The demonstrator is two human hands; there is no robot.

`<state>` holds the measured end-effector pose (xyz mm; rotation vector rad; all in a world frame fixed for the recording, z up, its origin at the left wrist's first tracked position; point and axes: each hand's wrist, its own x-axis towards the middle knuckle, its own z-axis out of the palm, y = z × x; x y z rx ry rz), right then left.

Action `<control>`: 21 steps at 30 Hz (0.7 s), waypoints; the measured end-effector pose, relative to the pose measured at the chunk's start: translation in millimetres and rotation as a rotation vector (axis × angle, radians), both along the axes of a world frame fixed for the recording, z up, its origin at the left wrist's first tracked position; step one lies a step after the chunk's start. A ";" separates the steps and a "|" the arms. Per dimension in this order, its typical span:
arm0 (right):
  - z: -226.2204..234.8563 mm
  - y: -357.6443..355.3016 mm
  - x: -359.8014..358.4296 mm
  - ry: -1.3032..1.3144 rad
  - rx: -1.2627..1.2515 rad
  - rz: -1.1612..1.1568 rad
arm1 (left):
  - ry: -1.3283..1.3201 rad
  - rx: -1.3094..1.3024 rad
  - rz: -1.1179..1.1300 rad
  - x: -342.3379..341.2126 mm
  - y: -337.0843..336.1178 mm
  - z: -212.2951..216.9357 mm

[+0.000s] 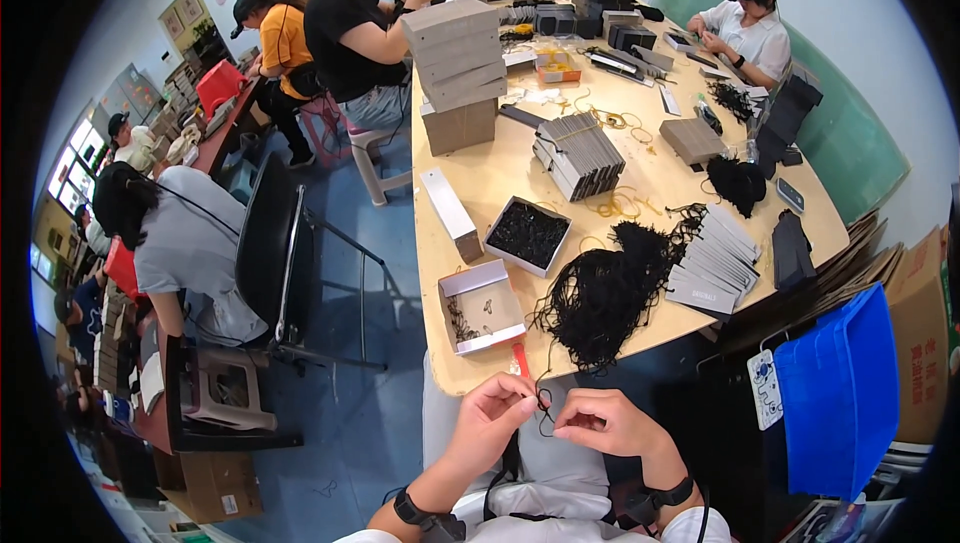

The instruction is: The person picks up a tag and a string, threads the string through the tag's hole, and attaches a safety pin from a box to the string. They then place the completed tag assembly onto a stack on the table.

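Note:
My left hand [495, 413] and my right hand [605, 423] meet over my lap, just below the table's near edge. Both pinch a thin black string [543, 405] that loops between the fingertips. Right above them on the wooden table [500, 178] lies a big tangled pile of black strings [600, 293]. A small red tool [520, 358] sticks over the table edge near my left hand. A fanned stack of grey cards [712, 263] rests to the right of the pile.
Two open boxes sit at the table's left side, one nearly bare [480, 305], one filled with black pieces [527, 234]. Stacked grey boxes [458, 68] stand farther back. A blue bin [840, 393] is at my right. Other people sit around the tables; a black chair [270, 243] stands left.

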<state>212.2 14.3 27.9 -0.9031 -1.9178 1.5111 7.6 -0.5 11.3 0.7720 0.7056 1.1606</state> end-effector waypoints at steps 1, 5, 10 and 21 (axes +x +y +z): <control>-0.4 -0.3 0.1 0.020 -0.011 -0.020 | 0.021 0.001 0.003 0.6 -0.6 -0.1; -2.7 -0.4 -2.1 0.043 -0.006 -0.064 | 0.053 -0.010 0.020 1.6 -3.1 0.4; -12.5 -2.4 -9.3 0.138 -0.014 -0.119 | -0.080 -0.111 0.064 3.9 -2.6 1.7; -16.9 12.5 -6.6 1.082 -0.508 -0.629 | 0.274 -0.029 0.220 -4.7 -9.4 -4.7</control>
